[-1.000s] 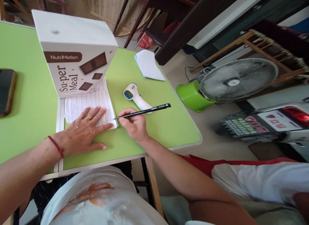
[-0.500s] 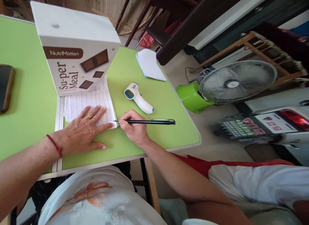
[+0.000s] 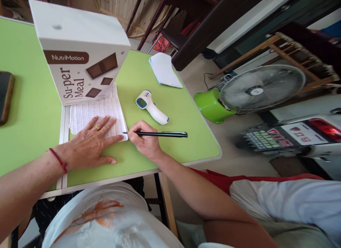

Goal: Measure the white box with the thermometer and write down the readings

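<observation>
My left hand (image 3: 93,143) lies flat with fingers spread, its fingers over the lower part of a stack of paper (image 3: 92,114) covered in dense handwriting. My right hand (image 3: 145,139) grips a black pen (image 3: 167,134) between thumb and fingers. The pen lies nearly level, its tip at the lower right corner of the top sheet, close to my left index fingertip. Right behind the paper a white NutriMotion box (image 3: 82,34) stands upright and hides the stack's far end. A white and blue infrared thermometer (image 3: 153,107) rests just beyond my right hand.
A phone (image 3: 5,98) in a brown case lies at the left of the green table (image 3: 34,141). More white sheets (image 3: 165,70) lie near its far right edge. On the floor to the right are a fan (image 3: 259,90), a green bucket (image 3: 211,106) and a scooter's rear (image 3: 301,134).
The pen tip has shifted slightly left along the bottom edge of the sheet, and my right hand with it. My left hand stays pressed on the paper. The whole view has slid a little.
</observation>
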A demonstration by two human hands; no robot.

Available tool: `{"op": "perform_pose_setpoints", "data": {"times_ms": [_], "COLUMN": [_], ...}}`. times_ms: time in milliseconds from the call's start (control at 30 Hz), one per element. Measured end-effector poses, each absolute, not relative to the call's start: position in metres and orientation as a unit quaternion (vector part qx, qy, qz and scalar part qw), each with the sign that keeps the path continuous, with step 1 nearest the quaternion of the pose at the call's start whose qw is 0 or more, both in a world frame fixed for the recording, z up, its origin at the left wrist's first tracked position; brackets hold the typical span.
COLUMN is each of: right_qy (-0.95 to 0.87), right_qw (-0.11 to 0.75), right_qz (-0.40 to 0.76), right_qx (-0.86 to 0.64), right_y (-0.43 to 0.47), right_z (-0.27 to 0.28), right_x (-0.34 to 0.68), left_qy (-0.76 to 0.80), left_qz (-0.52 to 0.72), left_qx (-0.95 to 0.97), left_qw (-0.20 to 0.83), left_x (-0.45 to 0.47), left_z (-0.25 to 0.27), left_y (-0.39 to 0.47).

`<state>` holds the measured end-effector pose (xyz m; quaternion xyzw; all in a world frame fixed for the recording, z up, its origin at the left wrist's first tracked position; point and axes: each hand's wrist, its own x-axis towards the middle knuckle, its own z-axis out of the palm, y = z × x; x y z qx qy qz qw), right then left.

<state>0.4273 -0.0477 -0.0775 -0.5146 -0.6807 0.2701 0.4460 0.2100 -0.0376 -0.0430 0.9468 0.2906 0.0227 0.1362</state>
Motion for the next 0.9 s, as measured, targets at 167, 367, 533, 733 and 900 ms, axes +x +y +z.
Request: {"op": "perform_pose_setpoints", "data": {"times_ms": [167,367,533,733,900], "right_qy": [-0.682,-0.698,-0.697,-0.79,-0.817], "right_qw": [0.439,0.444,0.48,0.407,0.341], "right_qz": [0.271,0.256,0.201,-0.002,-0.029], "right_qx": [-0.518,-0.501,-0.494,-0.459,-0.463], "right_y": [-0.048,-0.048,-0.047,-0.029,-0.017], "right_z": [-0.077,-0.078,-0.081,-0.083,-0.095], "right_x": [0.428,0.427,0.429,0.439,0.436], "left_qy": [0.287,0.282,0.257,0.342,0.47], "left_qz": [0.029,0.044,0.148,0.547,0.581], "left_qx": [0.948,0.95,0.952,0.753,0.663], "left_qw": [0.139,0.126,0.076,-0.132,-0.031], "left_x": [0.209,0.209,0.209,0.192,0.168], "left_z": [-0.043,-0.045,-0.041,-0.01,-0.017], "left_y": [-0.037,-0.039,-0.033,-0.015,0.011]}}
